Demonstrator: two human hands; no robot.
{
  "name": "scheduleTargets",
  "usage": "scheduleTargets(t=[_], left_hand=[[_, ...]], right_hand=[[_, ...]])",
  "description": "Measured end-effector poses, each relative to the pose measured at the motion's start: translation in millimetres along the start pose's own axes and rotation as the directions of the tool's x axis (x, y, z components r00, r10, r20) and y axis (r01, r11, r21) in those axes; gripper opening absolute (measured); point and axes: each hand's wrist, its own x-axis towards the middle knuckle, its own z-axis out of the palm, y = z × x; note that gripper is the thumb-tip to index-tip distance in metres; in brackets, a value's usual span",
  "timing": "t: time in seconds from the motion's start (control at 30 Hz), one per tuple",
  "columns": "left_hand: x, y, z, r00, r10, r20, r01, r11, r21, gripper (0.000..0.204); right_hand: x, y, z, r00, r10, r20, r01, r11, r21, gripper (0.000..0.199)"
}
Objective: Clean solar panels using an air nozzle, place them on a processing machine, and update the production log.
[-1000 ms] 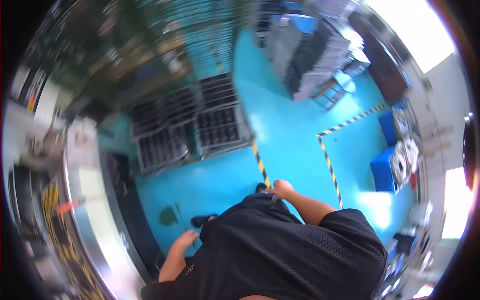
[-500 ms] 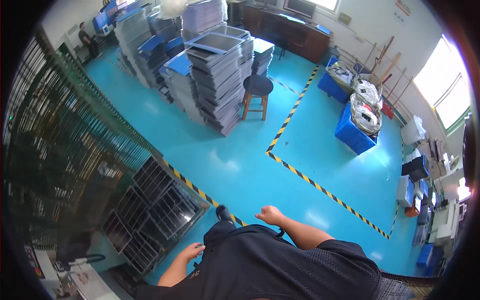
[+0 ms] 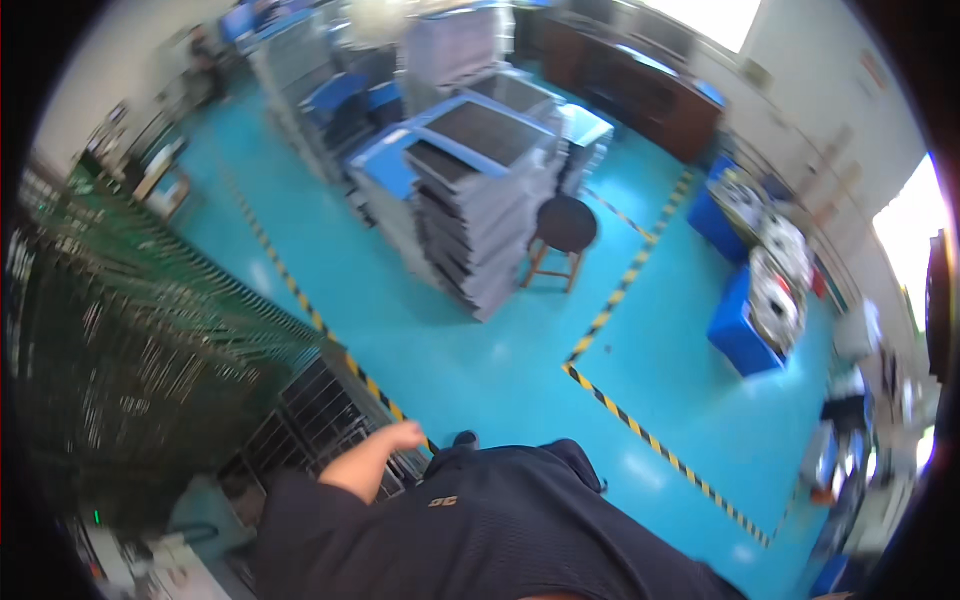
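A: Start on the left. What lies there?
B: Green slats [image 3: 200, 310], then the black trays [image 3: 320, 395], low at the floor's near left side, along the striped tape [image 3: 373, 390].

A: And the left hand [image 3: 403, 435]?
B: In the view it crosses the trays' right edge, near the tape. I'd judge it is above them rather than touching. The fingers are blurred; they look loosely curled, but I can't tell how tightly they are pressed together. Nothing shows in them.

A: What would good handling be here?
B: This seems to be footwork rather than gripping. I'd keep that elbow tucked in so it can't catch a tray's edge, and mind the trays' corner with the feet. The shoe [image 3: 466, 439] is just right of the tape's near end, a sensible side.

A: The right hand?
B: Out of view, so I can't tell what its fingers do.

A: Anything further right to watch?
B: The tall grey stack [image 3: 465, 235] looks uneven, so brushing it could shift it. Give the stool [image 3: 567, 224] beside it room too. The blue bin [image 3: 735, 325], toward the floor's right edge, is well apart.
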Motion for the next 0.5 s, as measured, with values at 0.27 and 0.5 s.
scheduleTargets(t=[0.27,0.5], left_hand=[[209.3,213.0,-152.7,0.986,-0.041,-0.163,0.03,0.997,-0.07,0.039],[337.3,357.2,-171.9,0.975,-0.128,0.181,0.146,0.985,-0.094,0.046]], right_hand=[[104.7,-5.2,-171.2,0.989,-0.126,-0.082,0.14,0.974,0.181,0.034],[171.2,66.2,-402.6,0.984,0.119,-0.136,0.014,0.701,0.713,0.026]])
